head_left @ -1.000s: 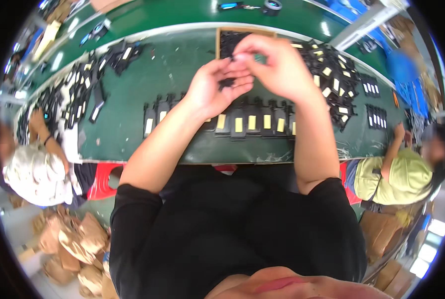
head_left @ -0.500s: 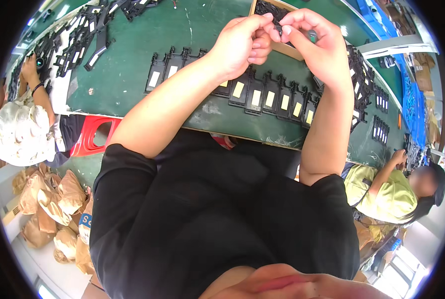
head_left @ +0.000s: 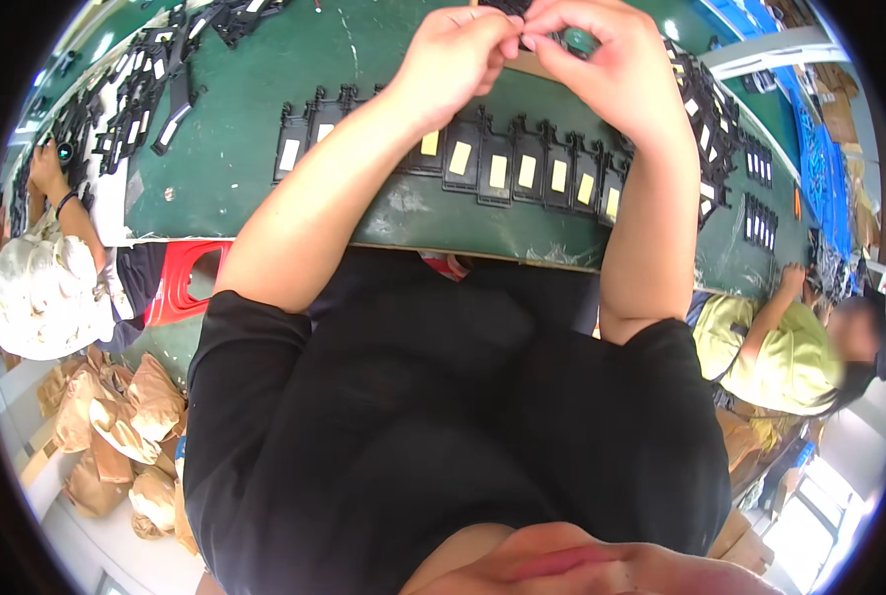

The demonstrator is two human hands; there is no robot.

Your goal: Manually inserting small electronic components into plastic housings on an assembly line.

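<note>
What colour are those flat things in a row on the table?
The flat things are black, seen best in the head view.

We count two bare hands of our own, left hand (head_left: 455, 61) and right hand (head_left: 609, 61); nine pale labels (head_left: 498, 172) showing along the row of black plates (head_left: 467, 130), some hidden behind a forearm; two small labelled groups (head_left: 760, 223) rightward; two co-workers (head_left: 780, 357); one red stool (head_left: 177, 283); one orange object (head_left: 797, 204). Heaped black parts (head_left: 170, 84) we cannot count.

Parts row (head_left: 461, 164) on the table (head_left: 235, 139), between left heap (head_left: 147, 94) and right heap (head_left: 707, 124) (nearer).
</note>
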